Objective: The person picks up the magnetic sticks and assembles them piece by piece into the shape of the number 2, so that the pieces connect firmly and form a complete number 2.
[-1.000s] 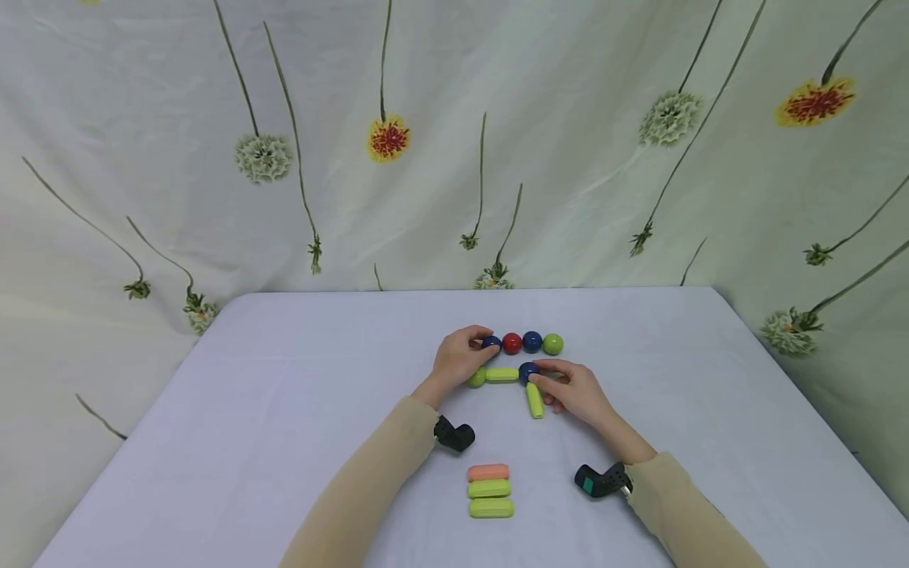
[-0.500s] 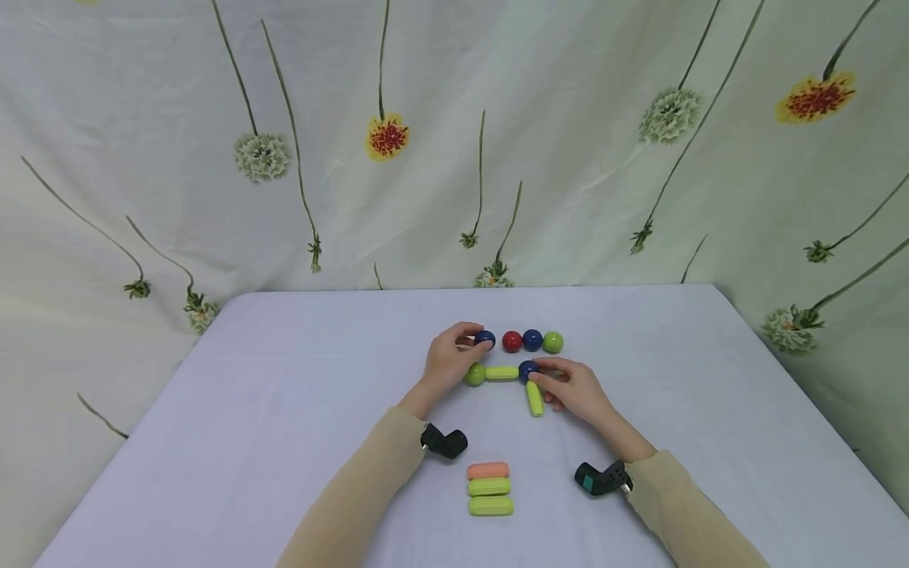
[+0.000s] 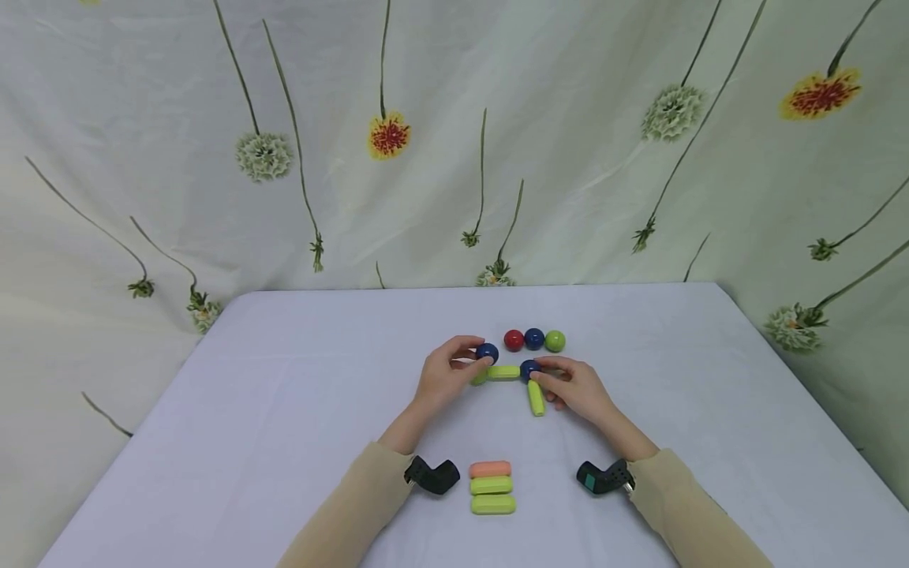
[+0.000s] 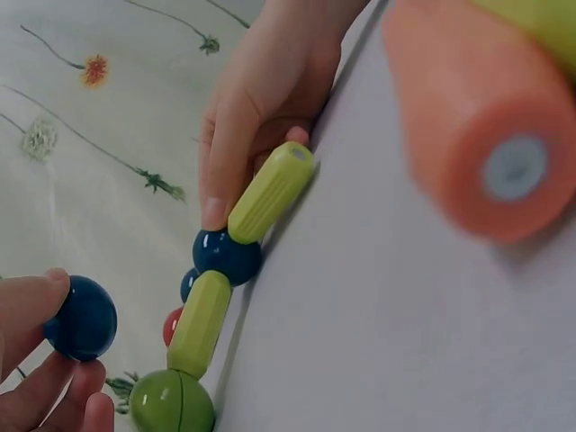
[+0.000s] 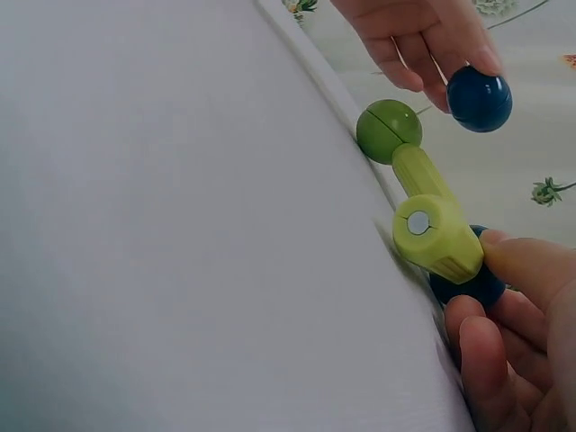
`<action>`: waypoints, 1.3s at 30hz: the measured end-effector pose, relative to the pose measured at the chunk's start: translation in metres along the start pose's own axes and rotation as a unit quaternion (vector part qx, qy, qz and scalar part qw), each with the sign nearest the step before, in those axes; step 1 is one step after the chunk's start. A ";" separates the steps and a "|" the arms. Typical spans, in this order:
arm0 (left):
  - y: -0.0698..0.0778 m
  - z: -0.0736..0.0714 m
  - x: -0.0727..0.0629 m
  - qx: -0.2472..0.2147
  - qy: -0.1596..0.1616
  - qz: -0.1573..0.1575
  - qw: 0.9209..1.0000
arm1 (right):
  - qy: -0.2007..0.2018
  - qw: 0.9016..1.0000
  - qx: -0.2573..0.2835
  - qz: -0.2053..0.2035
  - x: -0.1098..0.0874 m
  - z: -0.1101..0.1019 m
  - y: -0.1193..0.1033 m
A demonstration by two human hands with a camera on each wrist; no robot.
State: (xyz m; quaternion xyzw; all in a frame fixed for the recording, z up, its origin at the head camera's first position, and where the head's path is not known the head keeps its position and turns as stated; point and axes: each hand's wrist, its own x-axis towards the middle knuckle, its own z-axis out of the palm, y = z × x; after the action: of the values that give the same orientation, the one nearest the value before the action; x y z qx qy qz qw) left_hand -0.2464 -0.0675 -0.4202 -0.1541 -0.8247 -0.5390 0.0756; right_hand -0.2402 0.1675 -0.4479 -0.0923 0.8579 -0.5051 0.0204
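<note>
My left hand (image 3: 443, 377) pinches a glossy blue ball (image 4: 83, 318) between thumb and fingers, held up off the table. On the table lies a joined chain: a green ball (image 4: 171, 401), a yellow-green rod (image 4: 200, 324), a second blue ball (image 4: 227, 257) and another yellow-green rod (image 3: 536, 398) angled toward me. My right hand (image 3: 577, 386) grips the chain at its blue ball, thumb and fingers around it. In the head view the left hand and its ball partly cover the green ball.
Behind the chain stand a red ball (image 3: 514, 341), a blue ball (image 3: 534, 339) and a green ball (image 3: 555, 341) in a row. Nearer me lie an orange rod (image 3: 490, 469) and two yellow-green rods (image 3: 491, 485), side by side. A flowered cloth (image 3: 426, 197) hangs behind the table.
My left hand has taken the blue ball from the left end of the back row, drawing it left and then toward me, over the chain's green ball. The right hand has stayed put.
</note>
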 end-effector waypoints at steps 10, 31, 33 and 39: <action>0.001 0.010 -0.021 -0.023 -0.049 0.020 0.998 | 0.000 1.000 -0.002 0.000 -0.001 0.000 -0.002; -0.004 0.026 -0.032 -0.057 -0.213 0.032 0.975 | 0.000 1.000 -0.007 -0.005 0.000 -0.001 0.003; -0.004 0.027 -0.033 -0.055 -0.215 0.036 0.974 | 0.000 1.000 -0.004 -0.005 0.000 -0.001 0.002; -0.003 0.028 -0.035 -0.042 -0.221 0.051 0.973 | 0.000 1.000 0.000 -0.003 0.000 -0.001 0.000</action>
State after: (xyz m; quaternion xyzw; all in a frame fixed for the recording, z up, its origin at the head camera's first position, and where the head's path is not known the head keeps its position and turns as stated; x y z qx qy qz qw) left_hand -0.2136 -0.0489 -0.4442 -0.3137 -0.7886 -0.5215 -0.0876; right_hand -0.2403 0.1681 -0.4476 -0.0952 0.8576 -0.5050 0.0191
